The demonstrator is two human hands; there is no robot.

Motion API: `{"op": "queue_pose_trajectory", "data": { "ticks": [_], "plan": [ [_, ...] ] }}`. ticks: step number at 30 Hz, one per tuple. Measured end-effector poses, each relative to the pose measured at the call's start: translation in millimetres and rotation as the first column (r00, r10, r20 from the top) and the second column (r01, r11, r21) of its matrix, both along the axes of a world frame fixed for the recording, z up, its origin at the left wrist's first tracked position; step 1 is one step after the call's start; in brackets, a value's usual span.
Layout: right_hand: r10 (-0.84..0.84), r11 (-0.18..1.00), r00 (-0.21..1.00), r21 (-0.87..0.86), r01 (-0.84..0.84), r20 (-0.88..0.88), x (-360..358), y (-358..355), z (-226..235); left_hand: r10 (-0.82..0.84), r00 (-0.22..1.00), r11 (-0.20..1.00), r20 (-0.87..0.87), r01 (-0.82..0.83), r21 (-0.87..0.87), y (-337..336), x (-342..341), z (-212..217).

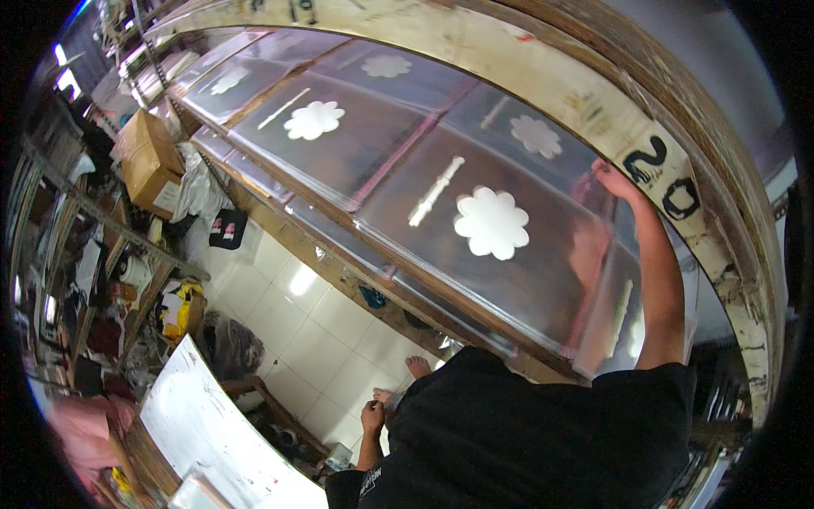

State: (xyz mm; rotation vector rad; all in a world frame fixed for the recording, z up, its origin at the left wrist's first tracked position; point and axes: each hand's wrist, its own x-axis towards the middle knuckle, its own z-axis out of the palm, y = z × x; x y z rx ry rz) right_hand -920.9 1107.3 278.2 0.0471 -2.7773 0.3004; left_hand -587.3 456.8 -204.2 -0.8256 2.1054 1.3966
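Observation:
Stacks of transparent plastic sheets (pixel 407 216) lie side by side on a long shelf, each showing a white flower shape (pixel 492 223) and a narrow white bar (pixel 437 192). My right hand (pixel 612 178) reaches to the far right side of the nearest stacks, close under a pale beam (pixel 585 97). Its fingers are curled at the sheets' pinkish edge; whether they pinch a sheet is too small to make out. Low at my side, my left hand (pixel 372 416) is closed, away from the stacks. Anything inside it is hidden.
More sheets lie on a level below the wooden shelf edge (pixel 458 293). A cardboard box (pixel 151 165) and cluttered racks stand at left. A white-topped table (pixel 220 424) is at lower left, beside a person in a pink top (pixel 85 437). White tiles (pixel 314 339) cover the floor.

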Motion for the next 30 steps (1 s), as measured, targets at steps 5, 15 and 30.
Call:
{"op": "queue_pose_trajectory", "data": {
  "ticks": [5,15,30],
  "plan": [
    [0.035,0.999,0.999,-0.004,-0.034,0.027,-93,13,-9,-0.089,0.995,0.966,-0.037,0.077,-0.247,-11,17,10],
    [0.024,0.933,0.978,0.346,-0.096,0.205,-330,126,-64,0.048,0.913,0.860,-0.406,-0.245,-0.448,-37,-10,182],
    [-0.185,0.965,0.961,0.221,0.139,0.206,-301,45,-74,0.454,0.686,0.406,-0.569,-0.728,-0.553,-118,92,300]
  ]
}}
